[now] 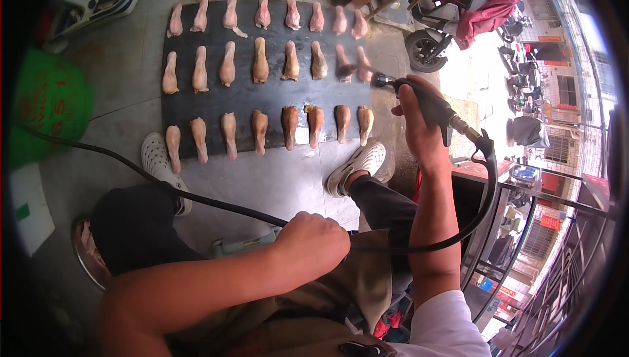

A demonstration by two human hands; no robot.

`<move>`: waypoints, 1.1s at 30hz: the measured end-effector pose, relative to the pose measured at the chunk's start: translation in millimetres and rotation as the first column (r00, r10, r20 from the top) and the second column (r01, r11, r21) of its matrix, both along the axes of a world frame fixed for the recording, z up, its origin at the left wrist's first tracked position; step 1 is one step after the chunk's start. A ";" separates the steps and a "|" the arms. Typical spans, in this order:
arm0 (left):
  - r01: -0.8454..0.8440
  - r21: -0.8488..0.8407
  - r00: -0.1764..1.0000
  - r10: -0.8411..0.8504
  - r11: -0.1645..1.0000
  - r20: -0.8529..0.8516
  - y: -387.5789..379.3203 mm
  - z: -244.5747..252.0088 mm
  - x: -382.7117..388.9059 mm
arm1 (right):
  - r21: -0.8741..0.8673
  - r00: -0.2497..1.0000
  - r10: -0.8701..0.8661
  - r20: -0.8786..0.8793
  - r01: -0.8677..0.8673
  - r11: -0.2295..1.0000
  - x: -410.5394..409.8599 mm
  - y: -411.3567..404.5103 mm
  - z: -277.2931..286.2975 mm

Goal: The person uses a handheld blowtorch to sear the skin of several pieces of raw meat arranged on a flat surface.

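Note:
My right hand (417, 126) grips the handle of a black gas blowtorch (430, 104) at the board's right side. Its blurred burner head (347, 70) lies over a pale drumstick (341, 54) in the middle row; no flame is clearly visible. My left hand (314, 239) is closed around the torch's black hose (221, 204) in front of my lap. Several poultry drumsticks lie in three rows on a dark flat board (221, 101). Those in the far row (263, 13) look pink and raw, the middle ones mostly yellowish, and several in the near row (290, 126) browned.
A green container (54, 106) bearing writing stands at the left. White clogs (356, 170) on my feet flank the board's near edge. A metal bowl (81, 239) holding pinkish pieces is by my left knee. A parked scooter (427, 49) and a metal-framed stand (516, 190) are at the right.

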State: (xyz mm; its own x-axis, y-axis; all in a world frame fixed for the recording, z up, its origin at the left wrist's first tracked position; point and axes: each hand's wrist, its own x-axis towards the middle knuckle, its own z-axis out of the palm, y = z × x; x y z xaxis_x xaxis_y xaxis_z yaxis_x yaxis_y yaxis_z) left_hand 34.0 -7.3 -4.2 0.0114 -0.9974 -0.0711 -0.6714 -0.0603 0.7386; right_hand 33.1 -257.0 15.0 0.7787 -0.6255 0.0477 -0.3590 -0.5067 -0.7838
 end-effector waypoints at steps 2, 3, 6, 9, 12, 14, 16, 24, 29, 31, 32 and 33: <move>-0.028 -0.005 1.000 0.028 1.000 -0.003 -6.8 1.2 6.6 | -0.001 1.000 0.006 -0.010 -0.006 1.000 14.7 -7.0 1.3; -0.056 -0.010 0.998 0.056 0.998 0.002 -8.7 1.7 9.7 | -0.001 1.000 0.010 -0.011 -0.010 1.000 22.7 -8.9 1.9; -0.092 -0.006 0.996 0.092 0.996 -0.015 -13.0 4.3 17.3 | 0.025 0.999 0.007 -0.048 -0.006 1.000 47.3 -3.9 8.7; -0.116 -0.015 0.993 0.115 0.993 -0.012 -12.9 11.9 23.6 | 0.033 1.000 0.008 -0.025 -0.008 0.999 61.2 -1.1 4.8; -0.102 -0.013 0.994 0.102 0.995 -0.024 -11.4 14.2 26.1 | 0.005 0.995 0.027 -0.099 -0.027 1.000 69.1 -0.2 5.6; -0.098 -0.007 0.994 0.098 0.995 -0.038 -10.2 15.7 27.1 | 0.007 0.995 0.038 -0.088 -0.038 0.999 71.7 -0.6 3.7; -0.096 -0.001 0.994 0.095 0.995 -0.050 -8.8 16.2 26.3 | -0.004 0.996 0.041 -0.080 -0.041 0.999 73.4 -1.6 -0.5; -0.075 0.076 0.996 0.079 0.994 -0.048 -9.2 16.4 20.5 | -0.072 0.996 0.069 -0.054 -0.073 0.995 80.4 -7.3 -4.7; -0.076 0.083 0.996 0.080 0.994 -0.048 -8.7 14.4 19.2 | -0.058 0.997 0.059 -0.054 -0.062 0.996 84.5 -5.1 -5.7; -0.078 0.078 0.995 0.082 0.994 -0.054 -9.7 13.1 18.8 | -0.064 0.996 0.067 -0.058 -0.070 0.995 84.7 -8.2 -6.6; -0.101 0.032 0.994 0.103 0.994 -0.046 -10.0 11.9 18.7 | -0.068 0.995 0.077 -0.062 -0.081 0.994 84.9 -9.8 -7.3; -0.125 -0.012 0.991 0.125 0.992 -0.039 -10.1 11.3 18.7 | -0.067 0.995 0.077 -0.062 -0.081 0.994 85.6 -10.6 -8.9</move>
